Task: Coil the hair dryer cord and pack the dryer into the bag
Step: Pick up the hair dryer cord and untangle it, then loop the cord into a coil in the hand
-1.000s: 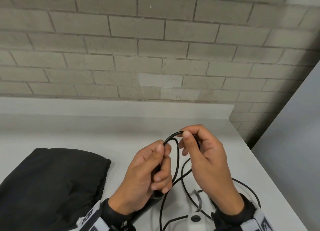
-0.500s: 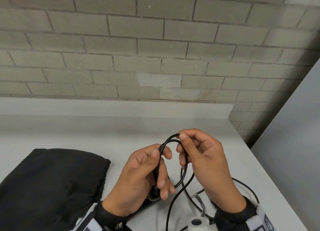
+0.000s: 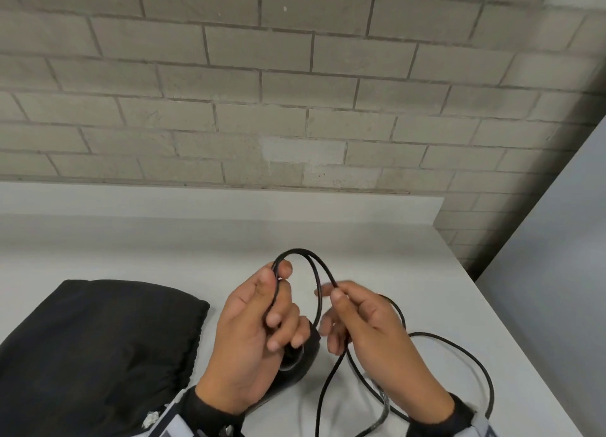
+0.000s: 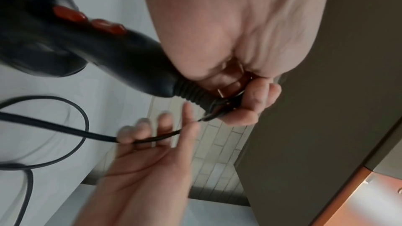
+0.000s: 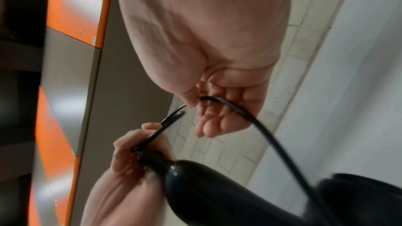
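Observation:
The black hair dryer [image 4: 65, 44] with red buttons hangs handle-up under my left hand [image 3: 262, 325], whose fingers curl round the cord end of the handle [image 5: 156, 159] and pinch a loop of the black cord [image 3: 295, 251]. My right hand [image 3: 354, 318] pinches the cord [image 4: 143, 139] between thumb and forefinger just right of that loop. The remaining cord [image 3: 459, 348] trails in wide loops over the white table [image 3: 131, 246] at the right. The black cloth bag [image 3: 91, 348] lies flat at the left, beside my left wrist.
A grey brick wall [image 3: 295, 92] rises behind the table's low back ledge. The table's right edge [image 3: 511, 331] runs diagonally beside a grey panel. Orange and grey cabinet fronts [image 5: 71, 23] show in the right wrist view.
My right hand has slid down and rightward along the cord, away from the left hand. The loop above the left thumb has grown taller and wider.

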`<move>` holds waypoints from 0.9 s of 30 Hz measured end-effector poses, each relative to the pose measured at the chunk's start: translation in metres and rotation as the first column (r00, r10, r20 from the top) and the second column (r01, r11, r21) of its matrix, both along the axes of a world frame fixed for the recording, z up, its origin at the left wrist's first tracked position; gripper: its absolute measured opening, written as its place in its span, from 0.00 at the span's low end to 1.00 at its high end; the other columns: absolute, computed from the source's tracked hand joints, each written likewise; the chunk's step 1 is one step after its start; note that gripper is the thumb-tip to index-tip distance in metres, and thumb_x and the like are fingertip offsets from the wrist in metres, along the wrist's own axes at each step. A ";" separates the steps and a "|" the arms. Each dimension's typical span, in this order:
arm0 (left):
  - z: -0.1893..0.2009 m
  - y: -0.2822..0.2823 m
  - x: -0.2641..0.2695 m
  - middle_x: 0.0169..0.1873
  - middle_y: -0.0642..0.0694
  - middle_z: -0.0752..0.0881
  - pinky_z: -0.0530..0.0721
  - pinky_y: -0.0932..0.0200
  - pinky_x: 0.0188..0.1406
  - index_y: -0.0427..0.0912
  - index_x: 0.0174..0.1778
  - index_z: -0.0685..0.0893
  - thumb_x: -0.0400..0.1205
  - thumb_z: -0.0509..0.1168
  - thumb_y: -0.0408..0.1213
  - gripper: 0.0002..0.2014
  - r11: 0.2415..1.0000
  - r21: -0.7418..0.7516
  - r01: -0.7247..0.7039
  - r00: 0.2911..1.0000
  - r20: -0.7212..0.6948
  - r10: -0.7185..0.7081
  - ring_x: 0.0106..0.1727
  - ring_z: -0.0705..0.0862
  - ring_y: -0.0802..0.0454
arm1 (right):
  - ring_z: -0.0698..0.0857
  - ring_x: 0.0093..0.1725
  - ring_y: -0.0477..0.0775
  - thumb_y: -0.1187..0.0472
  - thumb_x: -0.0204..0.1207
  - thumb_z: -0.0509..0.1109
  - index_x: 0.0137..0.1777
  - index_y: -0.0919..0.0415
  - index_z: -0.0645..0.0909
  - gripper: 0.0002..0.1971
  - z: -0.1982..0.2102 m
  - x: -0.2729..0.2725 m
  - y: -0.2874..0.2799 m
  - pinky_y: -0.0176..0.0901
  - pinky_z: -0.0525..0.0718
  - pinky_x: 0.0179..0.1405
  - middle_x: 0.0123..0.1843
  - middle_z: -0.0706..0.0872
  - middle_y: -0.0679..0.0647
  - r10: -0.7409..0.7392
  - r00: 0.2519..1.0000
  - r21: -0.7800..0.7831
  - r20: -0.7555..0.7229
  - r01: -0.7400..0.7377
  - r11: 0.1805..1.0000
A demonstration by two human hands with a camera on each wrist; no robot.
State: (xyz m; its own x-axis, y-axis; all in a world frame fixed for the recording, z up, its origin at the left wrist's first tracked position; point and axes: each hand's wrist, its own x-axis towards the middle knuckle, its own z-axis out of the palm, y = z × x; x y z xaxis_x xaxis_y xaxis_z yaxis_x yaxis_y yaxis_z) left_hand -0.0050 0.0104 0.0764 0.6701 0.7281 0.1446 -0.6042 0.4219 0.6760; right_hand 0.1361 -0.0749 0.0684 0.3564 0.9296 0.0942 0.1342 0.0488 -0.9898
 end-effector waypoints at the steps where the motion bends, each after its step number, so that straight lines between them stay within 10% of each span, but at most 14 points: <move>1: 0.002 0.002 -0.001 0.19 0.54 0.67 0.75 0.62 0.19 0.40 0.47 0.86 0.74 0.76 0.54 0.19 0.999 -0.028 -0.035 0.999 0.008 0.035 0.14 0.65 0.61 | 0.83 0.31 0.54 0.55 0.86 0.60 0.51 0.50 0.85 0.12 -0.009 0.000 -0.004 0.43 0.83 0.35 0.31 0.86 0.54 0.020 1.000 -0.032 0.022 -0.020 0.999; 6: 0.010 0.012 -0.004 0.20 0.54 0.65 0.73 0.65 0.19 0.41 0.49 0.82 0.85 0.56 0.47 0.14 0.964 -0.120 -0.238 0.971 -0.012 0.238 0.15 0.62 0.61 | 0.88 0.35 0.62 0.58 0.84 0.63 0.55 0.55 0.83 0.07 -0.054 -0.002 -0.030 0.54 0.87 0.53 0.28 0.82 0.55 0.013 0.998 -0.157 -0.056 -0.022 0.987; 10: 0.012 0.020 -0.009 0.23 0.53 0.65 0.75 0.64 0.23 0.40 0.54 0.83 0.84 0.57 0.48 0.17 0.945 -0.109 -0.308 0.952 -0.032 0.306 0.19 0.63 0.59 | 0.74 0.20 0.54 0.60 0.77 0.71 0.57 0.67 0.77 0.13 -0.071 -0.002 -0.052 0.40 0.76 0.21 0.27 0.77 0.61 -0.117 0.967 -0.219 -0.227 0.067 0.973; 14: 0.011 0.020 -0.010 0.23 0.52 0.66 0.78 0.62 0.26 0.39 0.55 0.84 0.83 0.58 0.45 0.15 0.946 -0.053 -0.321 0.947 -0.037 0.319 0.21 0.64 0.57 | 0.81 0.27 0.45 0.56 0.76 0.71 0.50 0.39 0.82 0.09 -0.066 0.003 -0.068 0.33 0.78 0.29 0.31 0.86 0.48 -0.189 0.952 -0.156 0.242 0.230 0.961; 19: 0.009 0.020 -0.008 0.25 0.51 0.67 0.80 0.60 0.29 0.40 0.54 0.85 0.84 0.58 0.43 0.13 0.948 0.047 -0.316 0.946 -0.065 0.318 0.23 0.66 0.56 | 0.80 0.31 0.31 0.47 0.74 0.68 0.52 0.35 0.80 0.08 -0.040 0.004 -0.077 0.20 0.77 0.29 0.39 0.82 0.34 -0.134 0.584 0.032 0.801 0.182 0.983; 23: 0.007 0.019 -0.008 0.25 0.50 0.66 0.80 0.59 0.29 0.40 0.51 0.84 0.85 0.59 0.44 0.12 0.951 0.131 -0.281 0.952 -0.084 0.293 0.23 0.66 0.55 | 0.77 0.25 0.40 0.46 0.86 0.50 0.51 0.39 0.77 0.13 -0.018 -0.002 -0.072 0.28 0.76 0.17 0.32 0.80 0.40 -0.188 0.377 0.156 0.907 0.114 0.981; 27: 0.002 0.017 -0.009 0.25 0.51 0.70 0.83 0.56 0.33 0.44 0.48 0.86 0.78 0.71 0.57 0.18 0.944 0.265 -0.197 0.971 -0.079 0.225 0.25 0.73 0.53 | 0.77 0.25 0.49 0.59 0.73 0.62 0.50 0.43 0.77 0.10 0.002 -0.008 -0.068 0.29 0.74 0.19 0.31 0.80 0.45 -0.246 0.250 0.244 0.937 0.038 0.969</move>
State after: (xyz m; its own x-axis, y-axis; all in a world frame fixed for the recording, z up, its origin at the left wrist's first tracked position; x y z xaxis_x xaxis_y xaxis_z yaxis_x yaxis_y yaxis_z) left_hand -0.0138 0.0275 0.0784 0.5265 0.8033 0.2785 -0.5792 0.0991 0.8092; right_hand 0.1276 -0.1426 0.0700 0.0335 0.8109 0.5843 0.9930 0.0391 -0.1112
